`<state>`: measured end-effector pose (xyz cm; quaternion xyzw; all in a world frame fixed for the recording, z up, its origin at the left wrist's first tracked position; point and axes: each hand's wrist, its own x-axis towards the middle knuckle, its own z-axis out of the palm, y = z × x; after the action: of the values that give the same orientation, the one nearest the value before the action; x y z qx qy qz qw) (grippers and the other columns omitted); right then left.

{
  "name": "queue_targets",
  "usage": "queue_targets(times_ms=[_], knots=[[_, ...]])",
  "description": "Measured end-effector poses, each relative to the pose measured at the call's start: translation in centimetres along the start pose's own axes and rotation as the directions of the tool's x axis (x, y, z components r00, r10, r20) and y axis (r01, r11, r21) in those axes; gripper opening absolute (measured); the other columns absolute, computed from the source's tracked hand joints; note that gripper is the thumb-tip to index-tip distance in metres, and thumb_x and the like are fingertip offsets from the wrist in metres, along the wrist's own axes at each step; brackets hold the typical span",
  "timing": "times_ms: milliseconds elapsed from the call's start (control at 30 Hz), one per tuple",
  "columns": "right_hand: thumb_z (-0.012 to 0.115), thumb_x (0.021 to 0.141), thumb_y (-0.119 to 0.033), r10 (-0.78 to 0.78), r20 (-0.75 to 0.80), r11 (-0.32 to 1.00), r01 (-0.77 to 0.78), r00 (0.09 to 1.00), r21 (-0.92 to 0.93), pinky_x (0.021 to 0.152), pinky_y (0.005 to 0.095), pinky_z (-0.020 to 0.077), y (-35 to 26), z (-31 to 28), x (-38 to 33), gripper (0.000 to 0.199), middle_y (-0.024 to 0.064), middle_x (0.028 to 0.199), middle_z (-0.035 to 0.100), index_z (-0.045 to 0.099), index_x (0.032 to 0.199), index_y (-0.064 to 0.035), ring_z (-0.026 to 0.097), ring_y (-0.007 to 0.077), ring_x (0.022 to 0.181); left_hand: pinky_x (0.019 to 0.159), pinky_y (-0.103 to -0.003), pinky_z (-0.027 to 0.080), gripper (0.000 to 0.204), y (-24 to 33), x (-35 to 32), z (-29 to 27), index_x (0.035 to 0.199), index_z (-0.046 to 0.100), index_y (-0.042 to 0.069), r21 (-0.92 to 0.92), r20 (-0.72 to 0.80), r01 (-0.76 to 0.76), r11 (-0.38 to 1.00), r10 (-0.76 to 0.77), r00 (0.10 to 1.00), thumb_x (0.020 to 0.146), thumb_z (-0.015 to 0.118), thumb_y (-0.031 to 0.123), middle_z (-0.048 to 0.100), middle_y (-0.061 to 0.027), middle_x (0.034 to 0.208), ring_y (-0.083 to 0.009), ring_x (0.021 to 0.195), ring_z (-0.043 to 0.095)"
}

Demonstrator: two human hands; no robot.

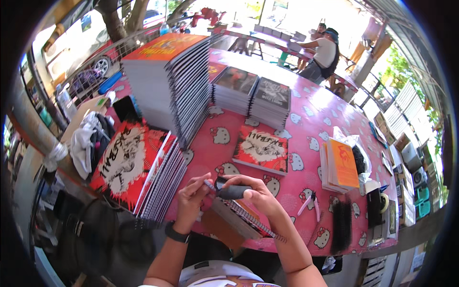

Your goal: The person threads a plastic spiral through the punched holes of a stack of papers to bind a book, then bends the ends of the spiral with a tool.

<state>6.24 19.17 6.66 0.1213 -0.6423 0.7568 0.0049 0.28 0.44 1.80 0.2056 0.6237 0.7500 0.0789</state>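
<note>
In front of me a spiral-bound notebook (245,221) stands tilted at the table's near edge, its wire coil running along the upper edge. My right hand (258,193) is closed around a dark grey, rounded, tool-like object (232,192) above the far end of the coil. My left hand (192,195), with a black band on its wrist, pinches at the coil's end beside that object. The fingers partly cover the contact there. Just left is a stack of red-covered spiral notebooks (125,165).
A tall stack of orange-covered spiral notebooks (160,71) rises at the back left. Beyond lies a red notebook (262,149) before dark-covered stacks (270,95). On the right are orange booklets (342,165), pink-handled pliers (310,206) and black coils (341,225). A person (325,55) sits far off.
</note>
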Motion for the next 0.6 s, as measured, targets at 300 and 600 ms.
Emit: queue_targets(times_ms=[300,600], knots=[[0.071,0.074,-0.040,-0.129,-0.257,0.343,-0.200,0.958,-0.918,0.092,0.0405,0.0407,1.6,-4.8,-5.2,0.050,0.0149,0.110,0.058,0.057,0.110,-0.0077,0.045,0.0304,0.115,0.074,-0.020,0.046,0.026,1.3,1.1,0.6,0.109,0.065,0.003,-0.150,0.140,-0.007,0.989,0.028,0.990,0.084,0.059,-0.001,0.061,-0.0010,0.096,-0.0078,0.087,0.057],[0.071,0.078,-0.014,-0.375,-0.364,0.625,-0.057,0.852,-0.778,0.065,0.0309,0.0514,-7.2,5.0,-7.7,0.026,0.0096,0.092,0.059,0.060,0.098,-0.0039,0.062,0.0208,0.077,0.067,-0.024,0.049,0.015,8.0,-0.8,5.8,0.088,0.068,0.003,-0.036,0.389,-0.123,0.992,0.128,0.912,0.074,0.070,-0.001,0.066,-0.0073,0.082,-0.0124,0.077,0.063]])
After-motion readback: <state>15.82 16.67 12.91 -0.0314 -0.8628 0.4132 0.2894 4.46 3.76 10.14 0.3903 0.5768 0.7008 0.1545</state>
